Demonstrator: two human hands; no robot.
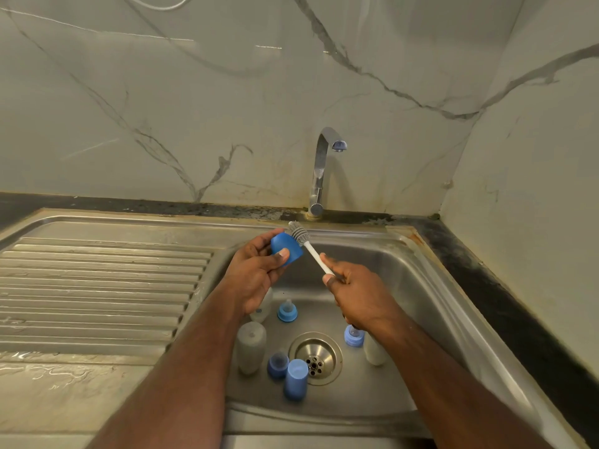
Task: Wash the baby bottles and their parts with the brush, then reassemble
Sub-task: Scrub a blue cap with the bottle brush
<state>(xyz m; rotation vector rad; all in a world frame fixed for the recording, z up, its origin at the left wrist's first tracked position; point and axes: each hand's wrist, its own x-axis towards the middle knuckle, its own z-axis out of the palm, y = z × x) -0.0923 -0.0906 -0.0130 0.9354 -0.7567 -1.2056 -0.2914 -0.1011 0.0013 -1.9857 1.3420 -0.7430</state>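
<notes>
From my head view, my left hand (256, 270) is curled round a blue cap (285, 251), thumb across its side, holding it up above the sink (421, 286), short of the tap (324, 170). My right hand (353, 293) pinches the white handle of the brush (303, 238) near its lower end, and the grey bristles lie against the cap's rim on the tap side. No water runs from the tap.

Down in the sink, around the drain (315, 357), lie the rest: a cloudy bottle (251, 346) on the drainboard side, a second bottle half hidden under my left wrist, a third under my right forearm, three teat rings, and another blue cap (295, 379) just beside the drain.

The cap looks like light, stiff plastic, likely slick once wet, so I judge a firm wrap round its wall is best, leaving the mouth free for the bristles. The bristles look soft and should flex; a grip nearer the head would give more control.
</notes>
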